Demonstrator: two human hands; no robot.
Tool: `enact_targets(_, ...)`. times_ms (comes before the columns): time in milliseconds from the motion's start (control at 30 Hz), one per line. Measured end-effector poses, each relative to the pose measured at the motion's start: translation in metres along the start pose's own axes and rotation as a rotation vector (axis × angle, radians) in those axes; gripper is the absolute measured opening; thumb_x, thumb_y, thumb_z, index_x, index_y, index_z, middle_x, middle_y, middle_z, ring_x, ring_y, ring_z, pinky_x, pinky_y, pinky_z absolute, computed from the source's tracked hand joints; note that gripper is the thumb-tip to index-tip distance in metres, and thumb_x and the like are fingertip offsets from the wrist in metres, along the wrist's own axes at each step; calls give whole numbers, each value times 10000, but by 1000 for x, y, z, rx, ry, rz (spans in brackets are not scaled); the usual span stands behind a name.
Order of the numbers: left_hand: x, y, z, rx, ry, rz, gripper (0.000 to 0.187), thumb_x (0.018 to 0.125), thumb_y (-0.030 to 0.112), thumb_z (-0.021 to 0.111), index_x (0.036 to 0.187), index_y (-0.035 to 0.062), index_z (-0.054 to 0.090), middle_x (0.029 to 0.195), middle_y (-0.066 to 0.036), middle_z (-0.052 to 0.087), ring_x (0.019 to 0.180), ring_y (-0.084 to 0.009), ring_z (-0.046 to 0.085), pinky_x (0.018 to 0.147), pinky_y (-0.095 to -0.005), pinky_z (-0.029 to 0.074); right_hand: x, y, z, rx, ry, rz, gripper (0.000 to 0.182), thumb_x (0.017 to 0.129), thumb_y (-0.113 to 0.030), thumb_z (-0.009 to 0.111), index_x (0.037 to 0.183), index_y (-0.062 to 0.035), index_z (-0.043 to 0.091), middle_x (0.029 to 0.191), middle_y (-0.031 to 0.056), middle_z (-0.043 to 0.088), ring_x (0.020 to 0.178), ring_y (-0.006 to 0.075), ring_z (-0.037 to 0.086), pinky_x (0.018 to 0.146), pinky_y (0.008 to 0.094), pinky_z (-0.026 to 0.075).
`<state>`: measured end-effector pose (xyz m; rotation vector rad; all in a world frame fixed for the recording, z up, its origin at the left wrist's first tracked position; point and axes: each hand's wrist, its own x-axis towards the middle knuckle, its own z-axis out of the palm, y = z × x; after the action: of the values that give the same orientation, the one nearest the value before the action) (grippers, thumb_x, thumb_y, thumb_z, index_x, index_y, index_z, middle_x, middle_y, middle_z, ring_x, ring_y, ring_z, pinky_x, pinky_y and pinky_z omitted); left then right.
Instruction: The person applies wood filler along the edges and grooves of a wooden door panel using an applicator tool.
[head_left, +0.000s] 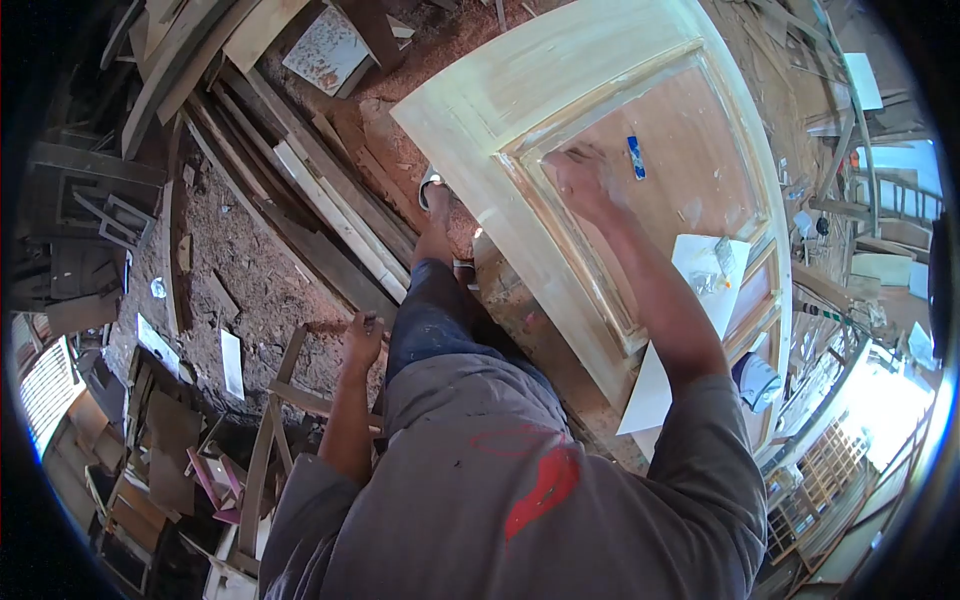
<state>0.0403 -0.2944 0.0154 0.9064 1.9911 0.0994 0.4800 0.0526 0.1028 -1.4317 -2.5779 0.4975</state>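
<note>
My right hand (580,180) is over a pale wooden door (455,110), at the upper corner of its recessed panel (660,140). Its fingers are closed and slightly blurred; what they hold, if anything, cannot be made out. Whitish smears run along the moulding (520,170) beside it. A small blue tube or packet (636,158) lies on the panel to the right of that hand. My left hand (363,340) hangs at my side, away from the door, its fingers loosely bent and apart, with nothing visible in them.
White paper (690,265) with a clear plastic bag (712,280) on it lies across the door's lower part. A cap-like item (757,382) rests at the near edge. Long boards (330,205) lie left of my legs. A wooden trestle (285,400) stands by my left arm.
</note>
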Motion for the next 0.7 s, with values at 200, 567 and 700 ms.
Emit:
enact_targets(200,2,-11,5,20,-3,-11,399,1006,276,742,1297,4,727,1143,-200,823,1115,-335,799,974,-452,613,10,-2,33,-142,-84,-156,271,986,-155,618,1227,-167,741,1095,83,795,1256,299,658,1120,517,472)
enact_targets(567,13,30,-12,-141,59,236,379,1039,251,729,1318,-5,719,1183,-198,803,1090,-286,795,952,-407,617,-13,8,41,-108,-89,-203,280,1047,-200,541,1269,-186,711,1189,142,772,1286,358,653,1241,549,407)
enact_targets(700,16,101,-26,-221,20,307,372,1048,238,725,1342,11,710,1219,-182,787,1089,-278,783,952,-400,616,-33,-1,20,-91,16,-278,204,967,-154,596,1145,-188,690,1067,73,748,1158,286,660,996,475,532)
